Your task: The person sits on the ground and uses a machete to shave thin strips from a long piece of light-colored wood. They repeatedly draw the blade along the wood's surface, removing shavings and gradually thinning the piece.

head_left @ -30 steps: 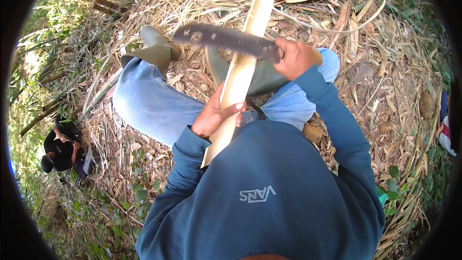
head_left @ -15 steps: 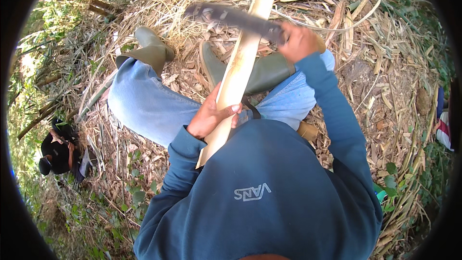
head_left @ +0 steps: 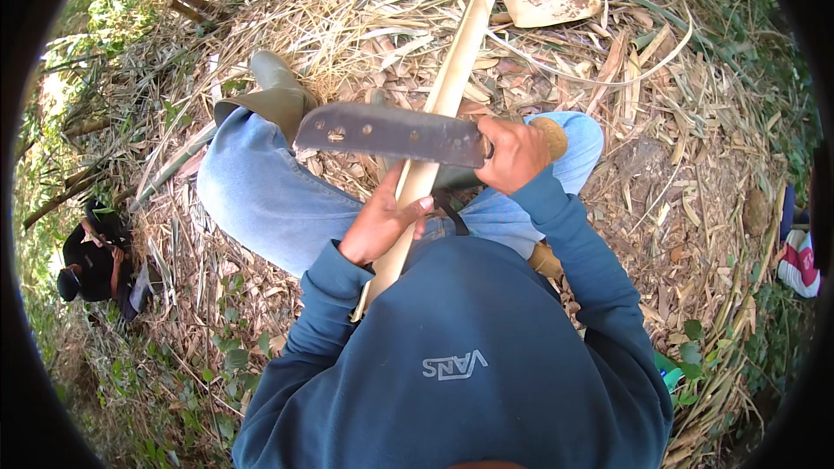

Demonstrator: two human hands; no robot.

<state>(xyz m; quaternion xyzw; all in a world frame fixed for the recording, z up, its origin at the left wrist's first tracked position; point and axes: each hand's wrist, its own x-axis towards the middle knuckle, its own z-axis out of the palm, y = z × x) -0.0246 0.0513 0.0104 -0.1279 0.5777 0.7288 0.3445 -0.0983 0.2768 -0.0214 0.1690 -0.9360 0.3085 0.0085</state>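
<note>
A long, pale split bamboo strip slants from my chest up past my crossed legs. My left hand is wrapped round its lower part, thumb on top. In my right hand is the handle of a wide, dark machete with several holes along its blade. The blade lies across the strip, a little above my left hand, pointing left. The handle's light brown end shows beyond my fist. Whether the edge touches the bamboo I cannot tell.
Wood chips and dry shavings cover the ground. A pale wooden block lies beyond the strip's far end. My rubber boot is at the left. One person in dark clothes sits far left; another is partly visible far right.
The machete has come down along the strip toward my left hand, and my right hand has moved nearer my body. The strip has turned more edge-on in my left hand.
</note>
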